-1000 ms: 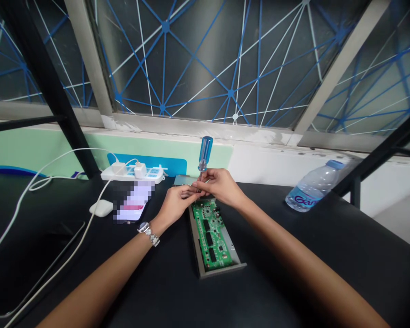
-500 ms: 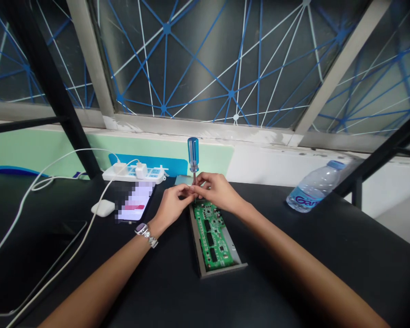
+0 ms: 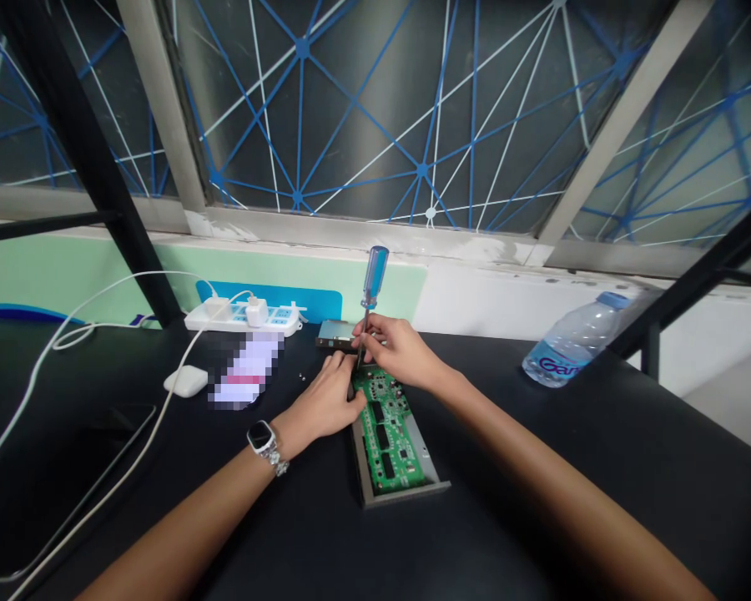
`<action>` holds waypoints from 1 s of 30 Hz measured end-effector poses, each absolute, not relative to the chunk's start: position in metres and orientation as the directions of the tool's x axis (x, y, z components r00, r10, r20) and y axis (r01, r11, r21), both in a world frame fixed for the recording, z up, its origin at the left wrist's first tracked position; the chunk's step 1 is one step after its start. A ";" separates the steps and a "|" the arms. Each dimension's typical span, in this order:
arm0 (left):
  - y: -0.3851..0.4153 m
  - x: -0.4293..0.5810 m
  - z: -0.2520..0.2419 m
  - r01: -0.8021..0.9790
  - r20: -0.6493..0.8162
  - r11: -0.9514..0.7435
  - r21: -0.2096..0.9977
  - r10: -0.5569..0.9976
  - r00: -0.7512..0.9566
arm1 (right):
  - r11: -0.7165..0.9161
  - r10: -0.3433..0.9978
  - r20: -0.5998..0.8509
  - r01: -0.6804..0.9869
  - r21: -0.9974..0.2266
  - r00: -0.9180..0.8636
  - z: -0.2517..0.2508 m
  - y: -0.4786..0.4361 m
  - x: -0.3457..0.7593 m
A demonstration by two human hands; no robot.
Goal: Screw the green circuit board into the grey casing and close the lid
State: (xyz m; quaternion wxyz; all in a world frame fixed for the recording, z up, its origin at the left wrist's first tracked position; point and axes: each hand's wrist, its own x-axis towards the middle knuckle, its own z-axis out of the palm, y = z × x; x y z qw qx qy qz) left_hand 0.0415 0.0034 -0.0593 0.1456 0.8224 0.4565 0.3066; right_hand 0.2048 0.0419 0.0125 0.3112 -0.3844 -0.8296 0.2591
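Left hand point(image 3: 325, 402) dropped onto case point(image 3: 406, 494), right hand point(image 3: 399, 352) pinching screwdriver point(image 3: 373, 277)

Silver-banded watch point(image 3: 261, 436) — at left hand point(image 3: 326, 402)

Black table point(image 3: 538, 467): case point(image 3: 358, 455), bottle point(image 3: 569, 344), phone point(image 3: 245, 376), power strip point(image 3: 244, 317).

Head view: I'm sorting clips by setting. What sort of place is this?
Probably a makeshift electronics bench at a desk by a window. The right hand holds a screwdriver over a circuit board in an open case; a power strip lies on the black table.
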 end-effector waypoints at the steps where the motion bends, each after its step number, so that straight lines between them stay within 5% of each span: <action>1: 0.005 0.040 -0.059 0.649 0.372 -0.548 0.529 0.836 0.403 | 0.571 0.798 0.320 0.469 -0.674 -0.510 0.011 0.043 0.205; 11: 0.008 0.035 -0.059 0.620 0.360 -0.545 0.565 0.839 0.409 | 0.561 0.792 0.360 0.355 -0.748 -0.493 0.007 0.044 0.206; 20: 0.006 0.032 -0.048 0.612 0.423 -0.565 0.554 0.824 0.378 | 0.305 0.914 0.307 -0.049 -0.951 -0.264 0.007 0.027 0.227; 30: 0.003 0.033 -0.035 0.533 0.440 -0.617 0.579 0.787 0.433 | 0.117 0.992 0.129 -0.398 -0.910 -0.003 -0.039 0.001 0.257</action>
